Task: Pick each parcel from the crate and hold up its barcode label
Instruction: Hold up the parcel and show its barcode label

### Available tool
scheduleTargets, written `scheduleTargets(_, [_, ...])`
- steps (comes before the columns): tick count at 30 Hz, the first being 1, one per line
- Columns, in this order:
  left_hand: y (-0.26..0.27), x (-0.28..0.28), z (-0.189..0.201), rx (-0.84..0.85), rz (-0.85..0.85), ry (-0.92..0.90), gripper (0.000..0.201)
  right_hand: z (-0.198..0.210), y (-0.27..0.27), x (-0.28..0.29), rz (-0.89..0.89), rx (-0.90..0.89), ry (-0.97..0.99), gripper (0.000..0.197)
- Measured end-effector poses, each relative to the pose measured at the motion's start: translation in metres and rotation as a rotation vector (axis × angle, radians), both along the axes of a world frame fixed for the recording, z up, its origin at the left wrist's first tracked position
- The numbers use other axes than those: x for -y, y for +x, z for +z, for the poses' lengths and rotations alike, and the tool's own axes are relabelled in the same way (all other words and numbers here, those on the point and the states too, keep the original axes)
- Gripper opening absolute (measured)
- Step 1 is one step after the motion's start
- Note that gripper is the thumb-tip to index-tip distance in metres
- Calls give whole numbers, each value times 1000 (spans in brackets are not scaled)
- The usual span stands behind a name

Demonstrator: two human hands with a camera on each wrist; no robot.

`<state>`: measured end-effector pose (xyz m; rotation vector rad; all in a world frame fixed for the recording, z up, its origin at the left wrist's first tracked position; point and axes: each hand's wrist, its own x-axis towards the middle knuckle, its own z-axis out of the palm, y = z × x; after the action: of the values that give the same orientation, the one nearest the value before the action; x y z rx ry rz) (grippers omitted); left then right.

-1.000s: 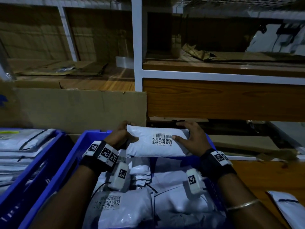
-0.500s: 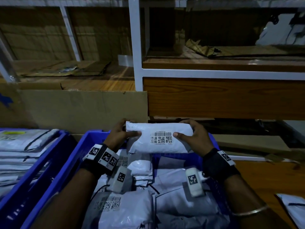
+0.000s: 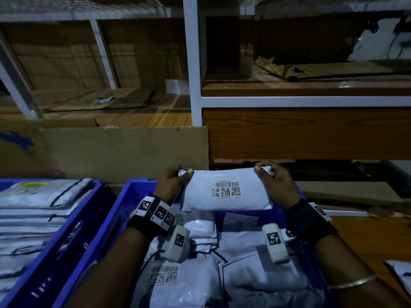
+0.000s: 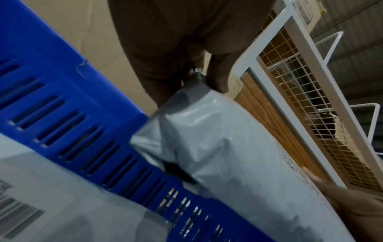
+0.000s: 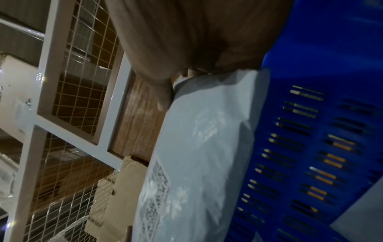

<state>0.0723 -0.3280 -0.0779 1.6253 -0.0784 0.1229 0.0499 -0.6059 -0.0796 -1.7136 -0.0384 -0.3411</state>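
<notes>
A white poly parcel (image 3: 224, 190) hangs above the far end of the blue crate (image 3: 131, 192), its barcode label (image 3: 225, 189) facing me. My left hand (image 3: 175, 180) pinches its upper left corner between thumb and fingers. My right hand (image 3: 270, 181) pinches the upper right corner. In the left wrist view the parcel (image 4: 217, 147) hangs from my fingers (image 4: 217, 77) above the crate wall (image 4: 82, 122). The right wrist view shows the parcel (image 5: 203, 155) with its label (image 5: 155, 196) edge-on. Several more white parcels (image 3: 244, 270) lie in the crate.
A second blue crate (image 3: 66, 225) at left holds a stack of flat parcels (image 3: 29, 210). A cardboard sheet (image 3: 111, 150) stands behind the crates. White-framed wooden shelving (image 3: 300, 132) rises beyond. One parcel (image 3: 400, 272) lies on the wooden surface at right.
Both hands have shifted from the parcel's sides to its top corners. The parcel is now tilted more upright, with the label facing me more squarely.
</notes>
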Motion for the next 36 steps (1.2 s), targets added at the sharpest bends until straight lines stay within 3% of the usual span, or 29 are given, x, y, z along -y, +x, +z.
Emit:
scheduleTargets(10, [3,-7,-2,23,51,61,25,6,-11,-6,44,-40,59,21])
scheduleTargets(17, [-2,-12,8,0,80,-1,18,-3,-13,-12,177,-187,78,58])
scheduleTargets(28, [6,-30,35,-121,51,-72,17,-13,-10,-28,196,-264,211,47])
scheduleTargets(30, [4,-37,47,-138,13,2,21,-13,-10,-34,206,-274,210,41])
scheduleTargets(32, [2,-44,60,-141,-50,205,23,-14,-10,-41,220,-285,195,38])
scheduleTargets(34, [-2,-54,72,-150,-53,396,41,-17,-9,-50,225,-288,189,39])
scheduleTargets(36, [-10,-60,83,-175,-62,449,41,-20,-8,-59,232,-290,173,40])
